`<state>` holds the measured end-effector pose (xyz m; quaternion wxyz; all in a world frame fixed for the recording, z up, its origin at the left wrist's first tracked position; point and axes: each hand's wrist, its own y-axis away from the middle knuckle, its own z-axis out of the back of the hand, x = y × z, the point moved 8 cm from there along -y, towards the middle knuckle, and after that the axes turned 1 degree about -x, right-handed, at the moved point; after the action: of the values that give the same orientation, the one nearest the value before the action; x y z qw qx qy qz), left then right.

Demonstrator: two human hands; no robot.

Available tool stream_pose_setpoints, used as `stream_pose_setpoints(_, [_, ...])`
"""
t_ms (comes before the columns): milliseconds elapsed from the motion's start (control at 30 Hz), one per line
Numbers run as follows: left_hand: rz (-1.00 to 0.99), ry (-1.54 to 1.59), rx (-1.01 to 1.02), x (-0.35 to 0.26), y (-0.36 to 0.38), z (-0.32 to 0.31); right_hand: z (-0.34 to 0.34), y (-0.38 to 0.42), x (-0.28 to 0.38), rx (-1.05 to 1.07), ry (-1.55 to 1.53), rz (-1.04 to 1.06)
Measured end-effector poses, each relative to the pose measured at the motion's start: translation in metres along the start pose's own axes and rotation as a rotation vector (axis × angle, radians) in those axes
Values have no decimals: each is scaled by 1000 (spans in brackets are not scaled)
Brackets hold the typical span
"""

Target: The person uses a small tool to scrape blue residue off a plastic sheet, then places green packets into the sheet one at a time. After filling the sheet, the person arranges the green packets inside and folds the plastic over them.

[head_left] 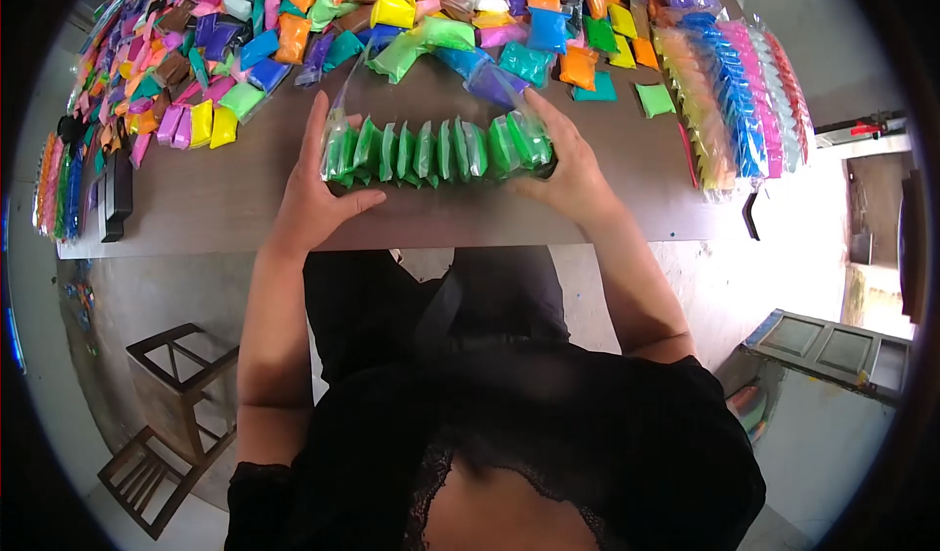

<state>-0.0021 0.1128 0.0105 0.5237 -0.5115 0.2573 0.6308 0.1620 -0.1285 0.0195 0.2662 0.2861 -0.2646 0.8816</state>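
Between my two hands a row of small green packets point(441, 151) stands on edge, pressed side by side in a clear plastic bag above the table's near part. My left hand point(311, 184) grips the left end of the row, its thumb stretched along the near side. At the right end, my right hand point(573, 167) is wrapped round the bag with the thumb in front. Loose clear film rises from both ends toward the pile of coloured packets point(392, 12). What the packets hold cannot be made out.
On the brown table point(245, 213), long bagged rows of packets point(729, 100) lie at the right, and more bagged rows point(59, 184) at the far left. A black object point(116, 195) sits near the left edge. A wooden chair point(181, 394) stands on the floor at lower left.
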Motion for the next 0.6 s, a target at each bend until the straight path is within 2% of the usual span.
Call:
stream_pose_setpoints(67, [-45, -12, 32, -4, 0, -1, -6, -1, -3, 57, -201, -35])
stream_pose_setpoints(100, [-46, 3, 39, -3, 1, -2, -7, -1, -3, 56, -198, -36])
stream_pose_setpoints(167, [-41, 20, 42, -1, 4, -3, -12, 2, -16, 50, -220, -202])
stream_pose_setpoints(300, [-30, 46, 26, 1, 5, 3, -10, 3, -13, 31, -185, -148])
stream_pose_setpoints(367, [-48, 21, 33, 0, 3, 10, -8, 3, -18, 21, -434, -97])
stream_pose_setpoints(467, [-25, 142, 107, 2, -2, 19, -6, 4, -19, 137, -529, -124])
stream_pose_setpoints(600, [78, 323, 125, 7, -4, 27, -4, 4, -35, 104, -703, -117])
